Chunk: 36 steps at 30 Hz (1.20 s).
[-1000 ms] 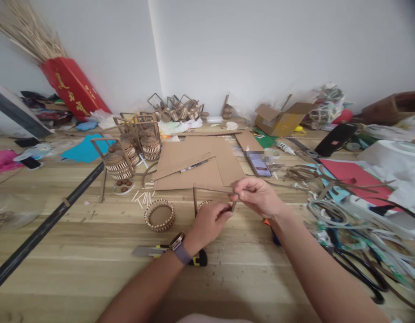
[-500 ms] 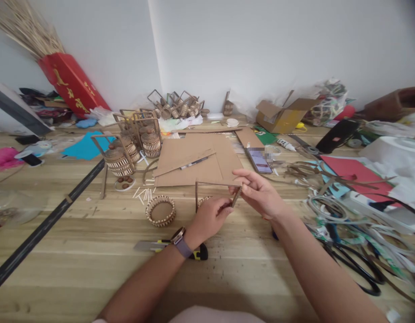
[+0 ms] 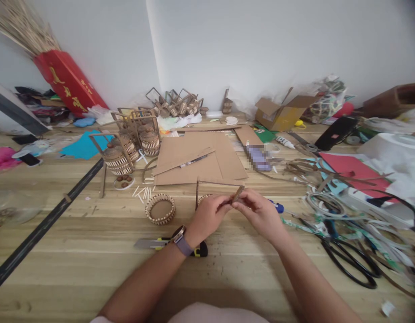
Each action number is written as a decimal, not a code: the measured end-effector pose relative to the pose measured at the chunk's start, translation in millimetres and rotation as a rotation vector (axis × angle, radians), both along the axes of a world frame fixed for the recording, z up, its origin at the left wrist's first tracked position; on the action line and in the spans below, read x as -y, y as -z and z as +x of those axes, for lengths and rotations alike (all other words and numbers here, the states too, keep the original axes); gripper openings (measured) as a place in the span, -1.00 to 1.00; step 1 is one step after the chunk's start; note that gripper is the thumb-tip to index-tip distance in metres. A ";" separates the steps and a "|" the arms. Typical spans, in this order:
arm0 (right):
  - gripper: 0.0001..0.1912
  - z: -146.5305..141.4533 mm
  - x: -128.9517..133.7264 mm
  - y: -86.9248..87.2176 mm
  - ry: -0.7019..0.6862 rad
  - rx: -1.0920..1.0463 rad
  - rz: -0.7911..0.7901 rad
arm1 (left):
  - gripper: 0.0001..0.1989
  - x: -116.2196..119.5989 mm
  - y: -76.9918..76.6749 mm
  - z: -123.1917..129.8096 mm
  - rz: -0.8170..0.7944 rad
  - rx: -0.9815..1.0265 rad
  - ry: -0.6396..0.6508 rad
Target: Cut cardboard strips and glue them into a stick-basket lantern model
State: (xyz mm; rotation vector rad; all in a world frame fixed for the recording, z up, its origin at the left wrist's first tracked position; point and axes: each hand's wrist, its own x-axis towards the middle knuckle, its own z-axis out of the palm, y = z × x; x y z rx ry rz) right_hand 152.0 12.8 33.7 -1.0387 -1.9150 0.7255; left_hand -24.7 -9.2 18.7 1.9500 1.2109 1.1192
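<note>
Both hands meet at one leg of a brown squared handle [image 3: 221,182], a thin strip bent at its corners. My left hand [image 3: 209,216], with a watch on its wrist, is closed on the leg's lower part. My right hand [image 3: 259,213] pinches the same leg from the right, thumb and fingers together. Behind my left hand, a small woven ring [image 3: 205,197] is mostly hidden. To the left, a round shallow woven basket [image 3: 160,209] rests on the wooden table. A utility knife [image 3: 201,249] lies partly under my left wrist.
Cardboard sheets [image 3: 194,157] with a pen lie ahead. Finished lidded baskets [image 3: 117,159] with squared handles stand at left, near a dish of brown beads [image 3: 124,181]. Scissors [image 3: 352,264] and coiled strips [image 3: 326,206] crowd the right. A blue-handled tool [image 3: 278,206] lies beside my right hand.
My right hand has slid down from the handle's upper corner to the leg, close against my left hand. The blue-handled tool has come into sight. The left hand has barely moved.
</note>
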 end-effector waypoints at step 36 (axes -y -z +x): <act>-0.55 96.0 35.0 35.7 0.705 -0.045 -0.446 | -0.90 -1.2 -1.2 -1.7 -0.046 -0.035 -0.024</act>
